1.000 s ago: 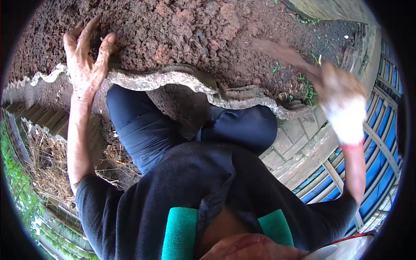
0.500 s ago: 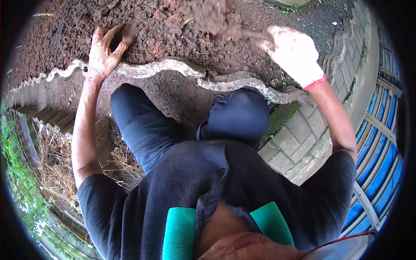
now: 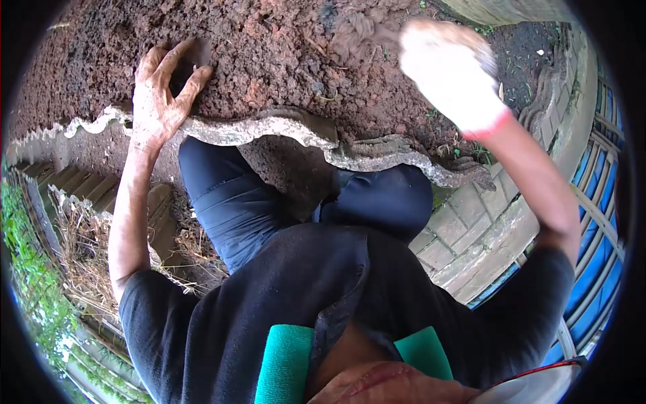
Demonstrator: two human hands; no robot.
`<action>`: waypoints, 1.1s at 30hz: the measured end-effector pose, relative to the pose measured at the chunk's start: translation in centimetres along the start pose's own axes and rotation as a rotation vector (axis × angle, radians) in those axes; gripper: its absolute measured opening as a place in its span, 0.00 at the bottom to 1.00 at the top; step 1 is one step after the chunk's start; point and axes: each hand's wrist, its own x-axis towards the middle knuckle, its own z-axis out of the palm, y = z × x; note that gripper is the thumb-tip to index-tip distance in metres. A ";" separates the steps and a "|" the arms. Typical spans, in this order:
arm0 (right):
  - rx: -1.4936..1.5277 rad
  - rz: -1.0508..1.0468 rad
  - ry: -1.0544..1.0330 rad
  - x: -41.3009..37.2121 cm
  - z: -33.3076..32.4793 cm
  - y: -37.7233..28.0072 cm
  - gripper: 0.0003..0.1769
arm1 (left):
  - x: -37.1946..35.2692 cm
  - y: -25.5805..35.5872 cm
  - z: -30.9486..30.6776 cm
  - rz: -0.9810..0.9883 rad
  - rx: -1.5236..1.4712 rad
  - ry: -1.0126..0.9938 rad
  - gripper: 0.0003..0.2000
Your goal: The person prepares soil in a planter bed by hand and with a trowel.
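My left hand [image 3: 161, 97], bare and dirty, rests on the loose brown soil [image 3: 256, 54] just beyond the wavy border. Its thumb and fingers are spread, with a small dark round thing or hollow between their tips. My right hand [image 3: 449, 71] wears a white glove with a red cuff and is blurred over the soil at the right. Its fingers look curled round the end of a brown, soil-coloured tool [image 3: 356, 30], whose blade is smeared by motion. A wavy grey edging [image 3: 269, 128] runs between the soil and my knees.
Grey paving blocks [image 3: 457, 222] lie at the right, beside a blue sheet with bamboo slats [image 3: 592, 236]. Dry straw [image 3: 84, 256] and green plants [image 3: 30, 269] are at the left. A pale curved object [image 3: 511, 9] stands at the top right.
The gloved right hand and the blurred tool have moved up slightly, further over the soil. My left hand keeps its place on the soil. The view has shifted a little.
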 end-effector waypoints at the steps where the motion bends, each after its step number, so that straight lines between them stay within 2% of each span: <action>1: -0.131 -0.063 0.124 1.8 0.2 -0.2 0.11 | -0.1 0.0 0.1 -0.026 -0.018 -0.003 0.26; 2: -0.267 -0.109 0.257 3.5 0.4 -0.5 0.11 | -0.1 -0.1 0.0 -0.056 -0.034 0.001 0.26; 4: -0.385 0.049 0.063 4.0 0.1 -0.2 0.11 | -0.3 -0.1 -0.2 -0.081 -0.052 0.002 0.24; 5: -0.492 0.071 0.111 4.0 -0.2 -0.5 0.10 | -0.2 0.0 -0.3 -0.094 -0.050 0.003 0.24; 7: -0.405 0.108 -0.028 5.2 -3.1 -1.5 0.10 | -0.4 0.0 -0.5 -0.108 -0.023 0.041 0.24; 8: -0.362 0.129 -0.098 5.9 -5.0 -1.9 0.10 | -0.6 -0.7 0.0 -0.037 0.013 0.100 0.24; 10: -0.435 0.038 0.014 6.4 -8.8 -2.0 0.09 | -0.6 -1.0 0.3 0.019 0.045 0.154 0.25; 12: -0.523 0.020 0.072 6.3 -12.0 -2.2 0.14 | -0.8 -0.6 -0.2 -0.128 -0.038 0.014 0.24; 13: -0.599 -0.072 0.228 5.7 -12.0 -1.3 0.15 | -0.9 -0.8 0.0 -0.087 -0.036 0.029 0.24; 18: -0.584 0.200 -0.193 -0.4 -16.9 -3.8 0.16 | -1.0 -0.8 -0.3 -0.025 -0.043 0.014 0.26; 19: -0.660 0.258 -0.301 -1.2 -17.5 -4.4 0.16 | -0.9 -0.7 -0.3 -0.008 -0.040 0.042 0.26; 20: -0.750 0.226 -0.288 -1.9 -17.6 -5.3 0.15 | -0.9 -0.5 -0.2 0.012 -0.040 0.064 0.26; 21: -0.702 0.198 -0.233 -2.7 -16.4 -5.0 0.14 | -0.9 -0.6 0.0 0.025 -0.008 0.072 0.27; 24: -0.602 0.147 -0.042 -3.6 -8.0 -3.2 0.15 | -0.1 -0.2 0.3 0.077 0.056 0.060 0.28; 26: -0.800 0.150 -0.120 -2.7 -4.8 -3.5 0.15 | 0.1 0.0 0.4 0.018 0.022 0.014 0.28; 30: -0.681 0.407 -0.098 -4.7 -2.4 -4.7 0.16 | -0.1 0.2 -0.2 -0.007 -0.030 -0.060 0.28; 31: -0.628 0.451 -0.057 -5.6 -2.0 -4.3 0.16 | -0.2 0.5 -0.7 -0.083 -0.076 -0.133 0.29; 32: -0.572 0.475 0.002 -5.5 -1.5 -3.5 0.17 | -0.6 0.0 -0.6 -0.015 -0.062 -0.071 0.30; 33: -0.527 0.545 -0.005 -5.8 -0.5 -2.6 0.17 | -0.6 0.2 -0.9 -0.052 -0.101 -0.098 0.31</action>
